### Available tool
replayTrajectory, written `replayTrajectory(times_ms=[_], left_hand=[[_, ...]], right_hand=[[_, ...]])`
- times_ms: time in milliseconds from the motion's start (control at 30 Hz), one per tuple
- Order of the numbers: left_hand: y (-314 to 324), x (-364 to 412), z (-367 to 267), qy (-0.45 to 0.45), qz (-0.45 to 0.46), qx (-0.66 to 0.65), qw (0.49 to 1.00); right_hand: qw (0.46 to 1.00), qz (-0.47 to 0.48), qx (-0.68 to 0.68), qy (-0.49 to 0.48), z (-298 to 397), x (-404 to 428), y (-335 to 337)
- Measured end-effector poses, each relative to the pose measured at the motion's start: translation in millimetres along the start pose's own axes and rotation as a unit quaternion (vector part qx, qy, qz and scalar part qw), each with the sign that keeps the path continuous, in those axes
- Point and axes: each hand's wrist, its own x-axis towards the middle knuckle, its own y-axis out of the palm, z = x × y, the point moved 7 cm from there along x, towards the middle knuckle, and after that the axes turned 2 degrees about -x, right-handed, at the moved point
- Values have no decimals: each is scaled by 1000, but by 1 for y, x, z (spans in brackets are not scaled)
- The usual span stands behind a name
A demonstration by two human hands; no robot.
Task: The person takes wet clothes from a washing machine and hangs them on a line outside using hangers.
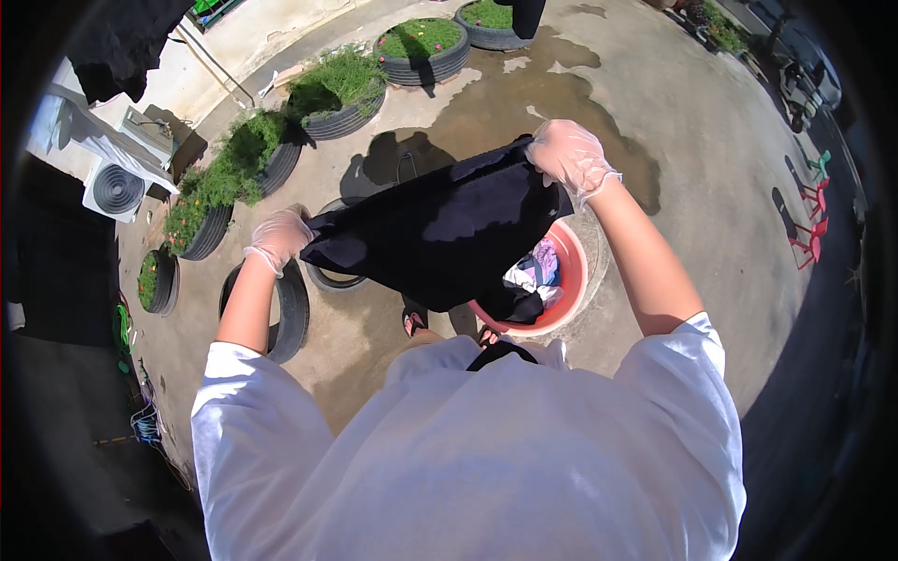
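A black cloth garment (442, 231) is stretched out in front of me between both hands. My left hand (282, 233), in a clear thin glove, grips its left end. At the upper right corner, my right hand (570, 156) in a matching glove holds the edge bunched in its fingers. Below and partly behind the cloth stands a pink plastic tub (574, 280) on the ground, with crumpled laundry (539, 270) in white, lilac and black inside. The garment hides the tub's left part.
Several tyre planters (340, 116) with plants curve along the wall at the upper left. An empty tyre (289, 312) lies near my left forearm. An air-conditioner unit (116, 189) stands at the left. Wet concrete (526, 105) spreads ahead; small red chairs (814, 242) stand far right.
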Motion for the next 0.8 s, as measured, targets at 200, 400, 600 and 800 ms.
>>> replayTrajectory(times_ms=[200,400,600,800], left_hand=[[-34,8,-7,59,236,-328,913],[-96,-17,6,67,126,-304,942],[-95,-11,28,21,45,-479,876],[-162,-49,46,84,-135,-665,730]], right_hand=[[982,-32,-189,-1,55,21,-68],[995,-83,17,-42,81,24,-111],[996,55,51,-50,93,39,-69],[977,125,141,-102,141,60,-68]])
